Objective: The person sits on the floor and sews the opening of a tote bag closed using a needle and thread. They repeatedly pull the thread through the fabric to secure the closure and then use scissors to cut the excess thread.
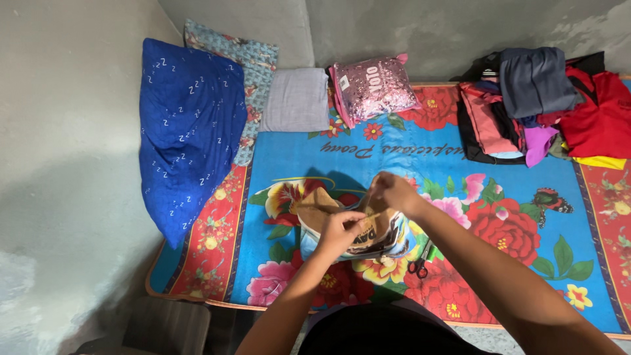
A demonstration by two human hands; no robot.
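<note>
Both hands, left hand (338, 230) and right hand (389, 192), pinch a tan printed garment (355, 230) bunched on the floral bed mat (460, 158), just left of the scissors (420, 261). It looks soft, light and floppy; perhaps a thread runs between the fingers. Grip it best at an edge.

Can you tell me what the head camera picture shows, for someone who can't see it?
Two hands, left hand and right hand, hold a tan printed cloth over a flowery blue mat. Black scissors lie beside it.
</note>
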